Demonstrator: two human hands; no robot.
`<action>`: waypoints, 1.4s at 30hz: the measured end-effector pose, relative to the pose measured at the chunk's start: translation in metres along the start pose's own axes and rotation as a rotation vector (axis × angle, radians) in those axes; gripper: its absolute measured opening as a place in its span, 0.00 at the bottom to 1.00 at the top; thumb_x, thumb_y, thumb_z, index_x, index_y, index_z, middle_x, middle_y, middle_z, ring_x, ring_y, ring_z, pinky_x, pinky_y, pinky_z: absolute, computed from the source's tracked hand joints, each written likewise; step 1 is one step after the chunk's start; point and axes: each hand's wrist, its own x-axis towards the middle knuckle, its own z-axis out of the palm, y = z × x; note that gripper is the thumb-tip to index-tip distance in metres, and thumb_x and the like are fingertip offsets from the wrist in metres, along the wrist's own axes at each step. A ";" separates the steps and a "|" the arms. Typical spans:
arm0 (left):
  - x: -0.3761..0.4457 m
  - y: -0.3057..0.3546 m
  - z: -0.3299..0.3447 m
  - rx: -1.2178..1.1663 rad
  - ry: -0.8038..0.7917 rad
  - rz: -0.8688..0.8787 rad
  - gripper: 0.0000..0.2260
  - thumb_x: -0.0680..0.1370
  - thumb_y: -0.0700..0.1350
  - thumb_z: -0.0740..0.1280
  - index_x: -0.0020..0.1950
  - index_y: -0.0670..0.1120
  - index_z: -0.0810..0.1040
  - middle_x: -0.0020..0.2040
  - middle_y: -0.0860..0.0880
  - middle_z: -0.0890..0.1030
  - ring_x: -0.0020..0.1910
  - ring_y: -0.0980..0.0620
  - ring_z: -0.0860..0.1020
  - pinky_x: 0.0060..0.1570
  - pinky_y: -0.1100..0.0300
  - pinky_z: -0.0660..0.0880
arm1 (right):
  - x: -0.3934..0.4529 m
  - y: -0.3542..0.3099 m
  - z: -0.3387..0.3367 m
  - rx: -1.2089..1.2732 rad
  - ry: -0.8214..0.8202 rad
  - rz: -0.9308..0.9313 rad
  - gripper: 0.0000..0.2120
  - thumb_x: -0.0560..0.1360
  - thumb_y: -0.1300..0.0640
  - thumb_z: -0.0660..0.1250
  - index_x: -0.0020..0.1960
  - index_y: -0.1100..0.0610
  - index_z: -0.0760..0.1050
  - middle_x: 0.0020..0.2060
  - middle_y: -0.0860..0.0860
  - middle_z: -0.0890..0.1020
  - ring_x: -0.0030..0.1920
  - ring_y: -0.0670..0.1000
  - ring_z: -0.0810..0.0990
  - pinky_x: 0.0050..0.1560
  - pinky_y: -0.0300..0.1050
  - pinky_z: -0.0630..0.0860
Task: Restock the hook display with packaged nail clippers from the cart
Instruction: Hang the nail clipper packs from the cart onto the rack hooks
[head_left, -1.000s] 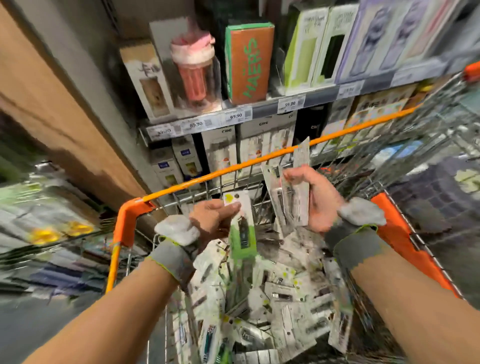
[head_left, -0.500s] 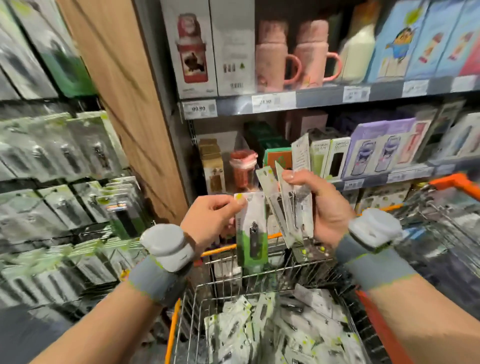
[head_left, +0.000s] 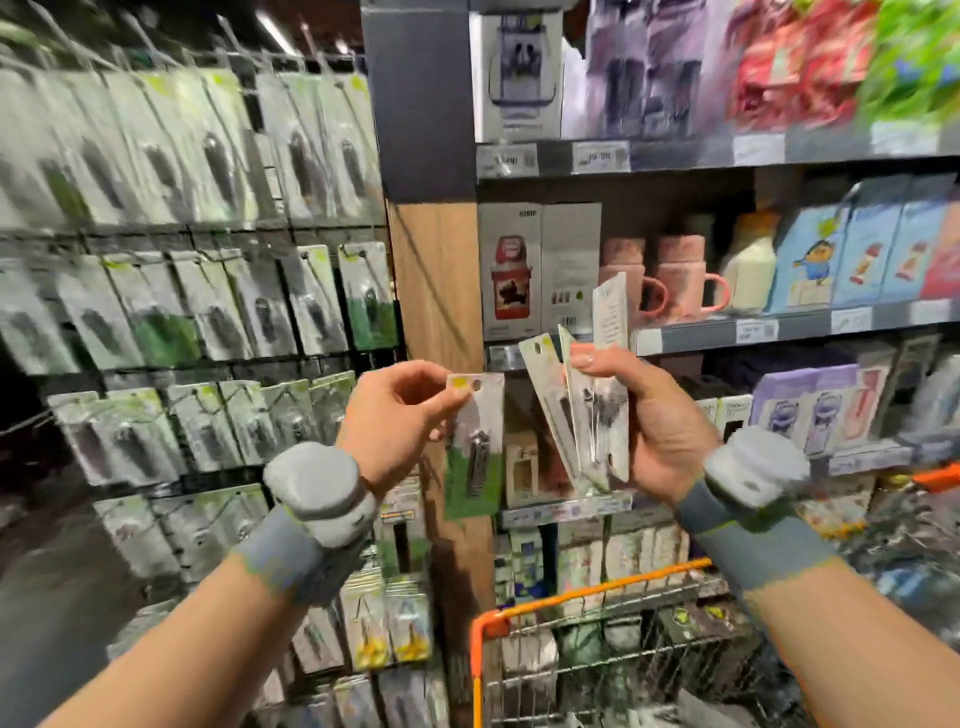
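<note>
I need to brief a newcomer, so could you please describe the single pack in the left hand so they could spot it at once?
Find the wooden pillar between the hook display and the shelves. In front of it, the left hand pinches one nail clipper pack by its top corner. Unlike the fanned packs in the right hand, it hangs alone and has a green lower half.

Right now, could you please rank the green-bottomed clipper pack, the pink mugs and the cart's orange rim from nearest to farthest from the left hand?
1. Green-bottomed clipper pack: pinched in the left hand.
2. Cart's orange rim: lower right.
3. Pink mugs: on the shelf, upper right.
</note>
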 end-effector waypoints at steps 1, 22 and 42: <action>0.001 -0.001 -0.002 -0.005 0.006 -0.003 0.07 0.72 0.37 0.71 0.35 0.44 0.79 0.28 0.51 0.77 0.26 0.55 0.70 0.27 0.65 0.69 | 0.000 0.001 0.002 0.011 -0.005 0.006 0.08 0.63 0.60 0.66 0.38 0.57 0.84 0.36 0.54 0.85 0.34 0.50 0.83 0.40 0.42 0.80; 0.093 0.016 -0.103 0.099 0.266 0.107 0.06 0.71 0.38 0.74 0.38 0.48 0.82 0.37 0.44 0.84 0.36 0.48 0.80 0.41 0.51 0.79 | 0.101 -0.004 0.079 0.010 -0.056 -0.017 0.38 0.53 0.60 0.76 0.63 0.62 0.73 0.56 0.63 0.74 0.50 0.60 0.77 0.66 0.60 0.67; 0.102 0.038 -0.105 0.673 0.244 0.408 0.03 0.74 0.47 0.71 0.42 0.48 0.82 0.38 0.51 0.84 0.40 0.47 0.81 0.45 0.52 0.78 | 0.139 0.001 0.091 -0.025 0.003 -0.077 0.03 0.62 0.64 0.70 0.34 0.57 0.81 0.39 0.57 0.81 0.41 0.56 0.79 0.60 0.56 0.72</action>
